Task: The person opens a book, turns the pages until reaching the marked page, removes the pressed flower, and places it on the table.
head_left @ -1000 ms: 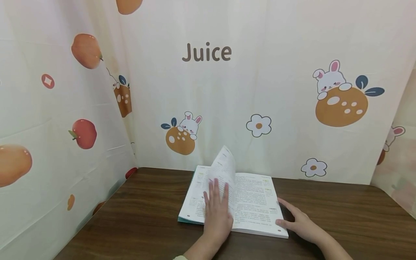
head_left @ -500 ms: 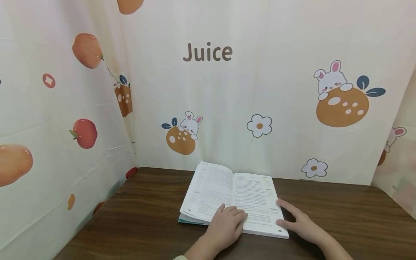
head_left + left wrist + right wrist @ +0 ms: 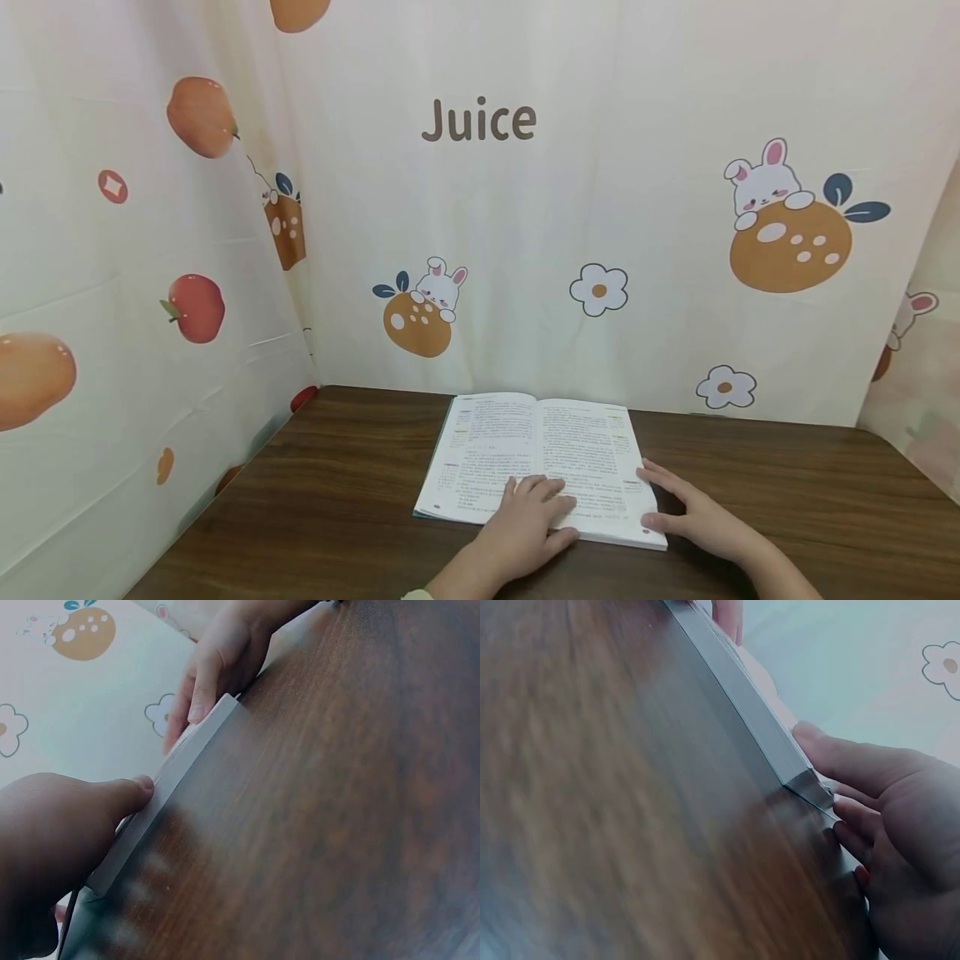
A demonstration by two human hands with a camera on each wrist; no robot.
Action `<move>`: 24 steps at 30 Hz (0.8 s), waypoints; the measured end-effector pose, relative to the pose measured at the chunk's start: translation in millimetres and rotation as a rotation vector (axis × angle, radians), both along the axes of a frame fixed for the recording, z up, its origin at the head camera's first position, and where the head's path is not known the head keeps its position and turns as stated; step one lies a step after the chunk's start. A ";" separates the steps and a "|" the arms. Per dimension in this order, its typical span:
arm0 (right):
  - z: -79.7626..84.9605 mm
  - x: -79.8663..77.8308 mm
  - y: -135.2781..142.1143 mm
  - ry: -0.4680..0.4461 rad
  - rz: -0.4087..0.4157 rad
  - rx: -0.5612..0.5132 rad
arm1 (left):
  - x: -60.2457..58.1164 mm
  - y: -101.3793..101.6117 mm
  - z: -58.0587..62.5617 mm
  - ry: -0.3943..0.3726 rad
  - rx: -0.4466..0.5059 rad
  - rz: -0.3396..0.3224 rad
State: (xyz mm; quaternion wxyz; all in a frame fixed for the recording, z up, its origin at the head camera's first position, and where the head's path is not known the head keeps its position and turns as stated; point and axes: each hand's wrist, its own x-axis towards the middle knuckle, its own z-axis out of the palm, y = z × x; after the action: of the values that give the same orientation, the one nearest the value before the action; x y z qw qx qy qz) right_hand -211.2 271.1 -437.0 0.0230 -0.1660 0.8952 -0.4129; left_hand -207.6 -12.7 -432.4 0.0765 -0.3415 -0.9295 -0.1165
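A thick open book (image 3: 502, 450) with printed pages and a teal cover edge lies flat on the dark wooden table. My left hand (image 3: 525, 529) rests palm down over the lower middle of it, fingers spread loosely across the right page, thumb near the bottom edge. My right hand (image 3: 697, 517) holds the book's lower right side. In the right wrist view, that hand's thumb (image 3: 814, 742) lies on the top of the page corner, while its other fingers (image 3: 855, 832) bend against the side of the page block.
The table (image 3: 315, 483) stretches out on both sides of the book. Behind it hangs a pale curtain (image 3: 525, 208) printed with "Juice", rabbits, fruit and flowers; the book's far edge lies close to it. A second patterned curtain (image 3: 97, 267) borders the left side.
A page that stood raised under my left hand has turned over and now lies flat on the left. My left hand moved right and down toward the book's lower middle. My right hand stayed put.
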 end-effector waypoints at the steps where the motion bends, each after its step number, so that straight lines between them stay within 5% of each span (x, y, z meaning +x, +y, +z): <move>1: -0.5 -0.3 -0.5 0.005 -0.011 0.004 | -0.1 0.1 -0.2 0.000 -0.001 0.000; 8: -3.1 -1.1 -6.1 0.057 -0.107 0.065 | -1.7 0.6 -2.9 0.051 0.009 0.012; 17: 7.6 1.9 -9.8 -0.123 -0.132 -0.065 | -1.9 2.4 -2.3 0.118 0.098 0.060; 24: 8.6 1.7 -9.8 -0.132 -0.139 -0.063 | -3.3 3.5 -1.5 0.062 0.140 0.101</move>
State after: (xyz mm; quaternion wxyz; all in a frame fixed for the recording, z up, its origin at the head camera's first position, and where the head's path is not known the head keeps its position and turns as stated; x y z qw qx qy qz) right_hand -209.5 261.4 -428.4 0.0480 -0.0766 0.8876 -0.4516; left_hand -210.9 -9.2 -434.0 0.1347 -0.2915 -0.9323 -0.1665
